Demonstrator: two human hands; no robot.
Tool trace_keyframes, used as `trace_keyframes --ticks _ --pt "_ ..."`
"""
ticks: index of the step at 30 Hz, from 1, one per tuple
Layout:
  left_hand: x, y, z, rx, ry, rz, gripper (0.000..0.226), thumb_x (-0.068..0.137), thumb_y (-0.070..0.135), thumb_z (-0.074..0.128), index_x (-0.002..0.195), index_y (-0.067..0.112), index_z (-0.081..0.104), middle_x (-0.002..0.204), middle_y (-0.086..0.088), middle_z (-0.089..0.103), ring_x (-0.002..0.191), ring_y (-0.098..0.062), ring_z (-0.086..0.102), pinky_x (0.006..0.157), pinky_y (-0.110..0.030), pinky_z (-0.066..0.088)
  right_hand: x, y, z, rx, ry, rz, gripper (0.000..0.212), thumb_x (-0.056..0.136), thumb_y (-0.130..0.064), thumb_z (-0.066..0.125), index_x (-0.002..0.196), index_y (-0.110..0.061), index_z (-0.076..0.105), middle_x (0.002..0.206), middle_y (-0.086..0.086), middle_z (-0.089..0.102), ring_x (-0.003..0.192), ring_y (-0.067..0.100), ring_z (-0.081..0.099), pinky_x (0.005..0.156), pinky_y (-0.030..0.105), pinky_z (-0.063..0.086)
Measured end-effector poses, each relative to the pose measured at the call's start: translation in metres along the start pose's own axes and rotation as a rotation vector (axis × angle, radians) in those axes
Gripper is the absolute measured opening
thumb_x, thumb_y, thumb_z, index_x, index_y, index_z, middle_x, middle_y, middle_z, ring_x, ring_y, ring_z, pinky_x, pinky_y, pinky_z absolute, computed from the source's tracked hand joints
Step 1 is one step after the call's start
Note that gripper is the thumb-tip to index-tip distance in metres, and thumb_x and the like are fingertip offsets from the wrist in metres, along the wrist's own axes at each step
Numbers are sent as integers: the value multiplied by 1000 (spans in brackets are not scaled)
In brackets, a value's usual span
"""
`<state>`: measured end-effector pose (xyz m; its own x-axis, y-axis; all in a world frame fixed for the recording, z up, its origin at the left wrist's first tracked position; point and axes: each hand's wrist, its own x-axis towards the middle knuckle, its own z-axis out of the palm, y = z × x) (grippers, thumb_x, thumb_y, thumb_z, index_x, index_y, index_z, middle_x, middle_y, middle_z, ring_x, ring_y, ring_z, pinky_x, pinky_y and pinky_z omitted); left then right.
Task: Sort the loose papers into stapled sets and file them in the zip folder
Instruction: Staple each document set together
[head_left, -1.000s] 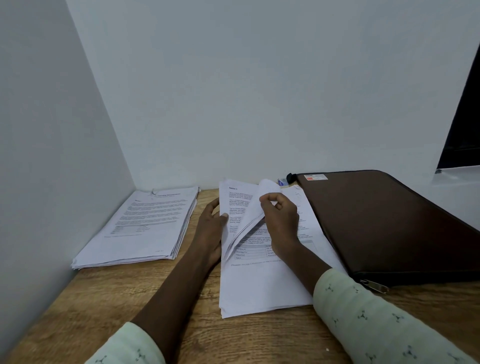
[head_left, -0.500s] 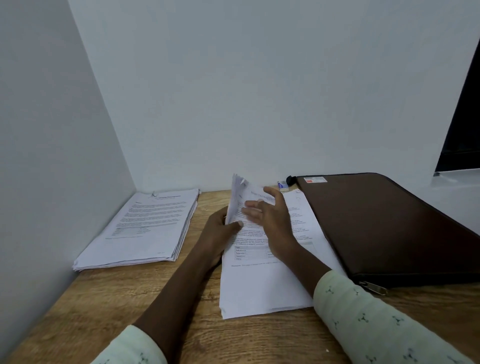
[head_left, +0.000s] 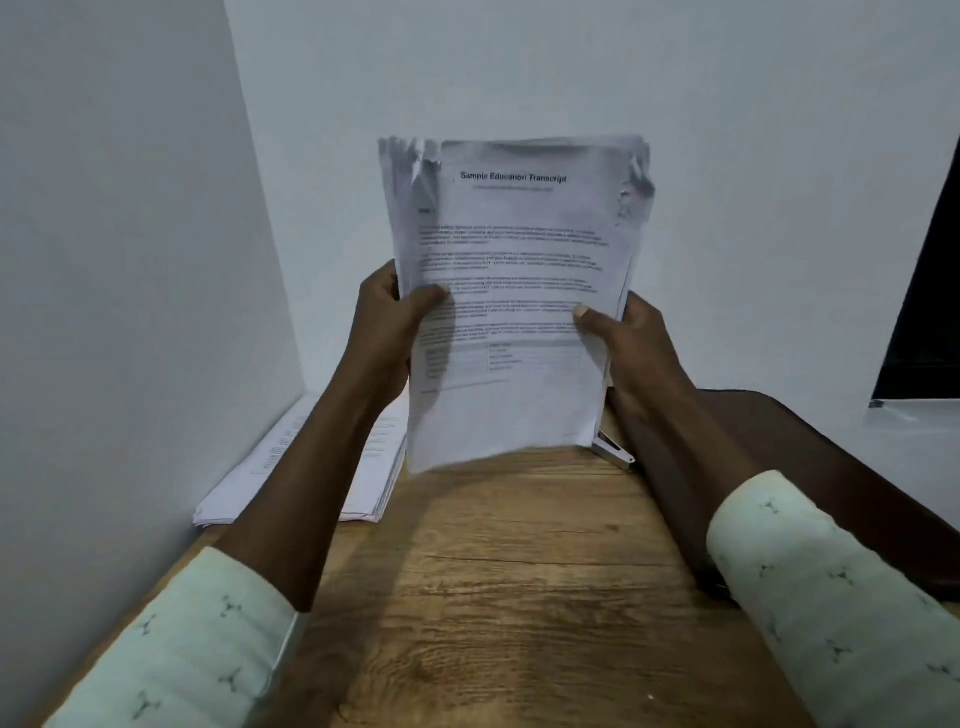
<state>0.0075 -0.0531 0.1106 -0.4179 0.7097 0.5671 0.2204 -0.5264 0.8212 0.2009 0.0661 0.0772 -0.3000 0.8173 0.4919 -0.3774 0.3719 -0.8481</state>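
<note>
Loose papers (head_left: 519, 249) dead centre of the frame, held upright over the grainy wooden tabletop (head_left: 519, 597). Thickish wad, so probably some heft, but thin floppy sheets, top corners dog-eared and fanning, likely to slide apart in a loose pinch. Best gripped at both side edges around mid-height. Dark brown zip folder (head_left: 821, 462) flat at the right, smooth, leathery-looking, partly behind the forearm. Another white stack (head_left: 291, 467) lying flat at lower left by the wall. Left hand (head_left: 389, 327) and right hand (head_left: 628, 348) apart, each clamped on a side edge, thumbs on the front page. Small metal bit (head_left: 613, 449) below the right corner, can't tell what.
</note>
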Motion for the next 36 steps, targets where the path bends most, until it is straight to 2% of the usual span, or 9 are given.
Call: trace_keyframes --ticks 4,8,12,18,23,25,27,31,36 --pt "-9 -3 0 6 53 11 20 82 7 65 98 19 69 100 -4 75 95 -26 73 81 -39 61 -8 -1 3 -53 -12 -7 23 92 -4 63 102 -23 69 106 2 74 100 23 71 89 41 57" --pt "-22 -34 -4 83 61 -96 22 88 3 67 109 10 68 105 -8 75 95 -27 72 83 -41 59 -19 15 -2 -102 -42 51 19 90 -10 67 99 -27 70 106 2 75 100 26 71 95 51 54" --pt "-26 -50 -7 60 56 -225 27 90 5 65 117 8 67 110 -9 74 100 -29 72 88 -43 58 -19 12 3 -133 -59 34 16 95 -15 63 100 -29 69 105 -3 75 101 20 71 95 43 54" --pt "-14 -45 -18 -71 -174 -444 33 94 5 61 127 5 60 121 -14 70 104 -31 71 85 -40 60 -6 11 -3 -161 -92 106 14 94 -15 62 104 -18 71 107 7 74 101 27 71 92 45 54" --pt "10 -60 -14 625 43 -152 95 78 26 83 153 21 25 155 -12 37 141 -30 37 113 -44 35 -18 57 -3 -169 -58 371 10 91 -7 65 96 -15 70 98 11 74 96 33 70 93 49 54" --pt "17 -69 -3 1033 32 80 88 87 34 74 157 24 21 164 -8 17 153 -30 9 119 -52 13 -27 74 -1 -155 -89 424 12 94 -6 62 99 -14 69 95 8 74 92 32 70 90 47 55" --pt "23 -81 12 1206 -149 204 58 97 38 57 151 29 36 163 -2 23 154 -25 0 119 -58 1 -33 85 -4 -170 -82 474 12 95 -7 61 103 -11 69 98 10 74 94 34 69 90 48 55" --pt "20 -107 41 1052 -362 92 33 100 34 52 131 27 60 128 2 65 137 -19 43 120 -58 2 -43 101 -8 -177 -83 586 13 95 -11 61 107 -12 67 102 12 74 94 33 70 89 49 55" --pt "15 -135 59 888 -371 -47 51 79 53 48 116 22 67 113 2 71 108 -19 61 100 -41 41 -50 110 -5 -209 -62 668 13 96 -12 61 109 -14 62 105 11 72 93 30 70 84 41 57"
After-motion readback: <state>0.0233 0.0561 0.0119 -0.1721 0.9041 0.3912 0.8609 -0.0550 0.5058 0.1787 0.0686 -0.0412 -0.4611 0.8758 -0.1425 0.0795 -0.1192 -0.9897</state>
